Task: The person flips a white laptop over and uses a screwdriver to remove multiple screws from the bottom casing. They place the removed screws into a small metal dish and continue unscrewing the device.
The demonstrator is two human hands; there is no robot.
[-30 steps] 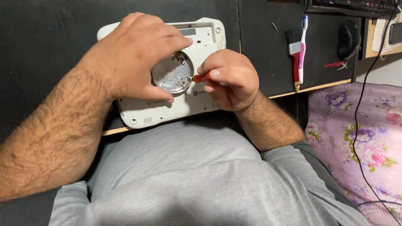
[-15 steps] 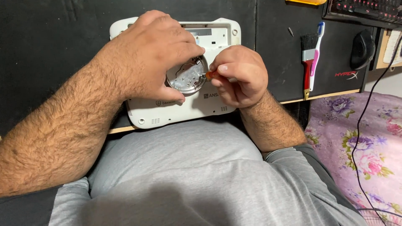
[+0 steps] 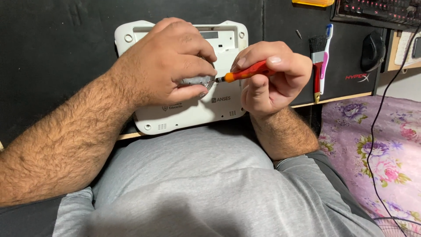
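A white plastic device (image 3: 193,112) lies back-up on the black desk mat, near the desk's front edge. My left hand (image 3: 164,66) covers its middle and pinches a round silvery metal part (image 3: 196,82) against the casing. My right hand (image 3: 269,77) grips a small screwdriver (image 3: 245,73) with a red and orange handle. The screwdriver lies almost level, its metal tip touching the right edge of the silvery part. Most of that part is hidden under my left fingers.
A black desk mat (image 3: 52,52) covers the desk. A small brush and a toothbrush (image 3: 322,57) lie right of the device. A black mouse (image 3: 372,50) and a keyboard (image 3: 372,11) sit at the far right. A flowered cloth (image 3: 372,145) and a black cable lie below the desk edge.
The view has come closer. My right hand has turned, so the screwdriver's handle now shows and lies more level. My left hand has closed further over the silvery part.
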